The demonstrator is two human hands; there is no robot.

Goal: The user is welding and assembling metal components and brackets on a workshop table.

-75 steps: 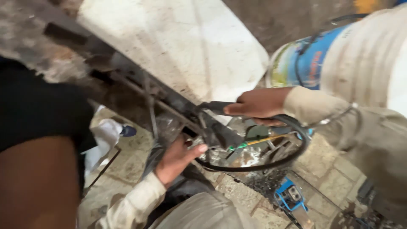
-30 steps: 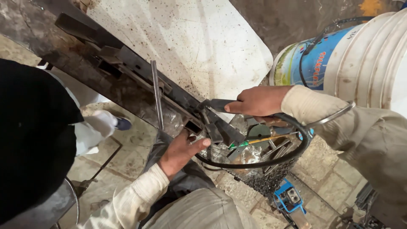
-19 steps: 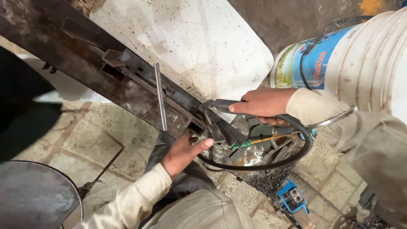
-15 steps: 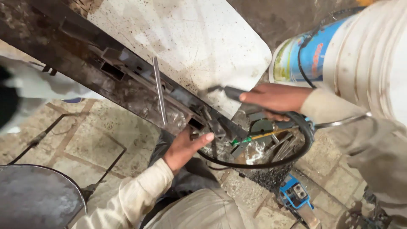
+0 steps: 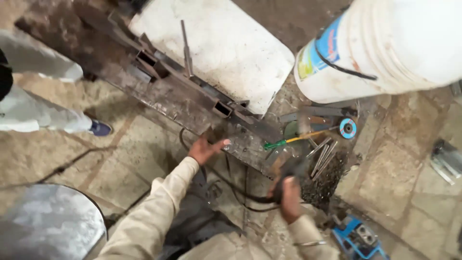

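My left hand (image 5: 206,149) reaches out with its fingers apart, and its fingertips rest on the lower edge of a rusty steel frame of square tubes (image 5: 178,98). That frame lies slanted across the stone floor. Closer to me, my right hand (image 5: 290,198) is closed around a black tool handle (image 5: 288,172), blurred by motion. A black cable (image 5: 240,195) runs from the handle across the floor under the frame. A thin steel rod (image 5: 186,43) stands up from the frame.
A white board (image 5: 216,43) lies behind the frame, a big white bucket (image 5: 385,43) at the top right. A green-handled screwdriver (image 5: 284,141), loose metal rods (image 5: 321,155) and a blue disc (image 5: 347,128) lie on the floor. Another person's legs (image 5: 33,96) stand at the left.
My right hand has dropped from above the frame to a spot near my body, still gripping the black handle. My left hand stayed at the frame's edge. The other person moved left.
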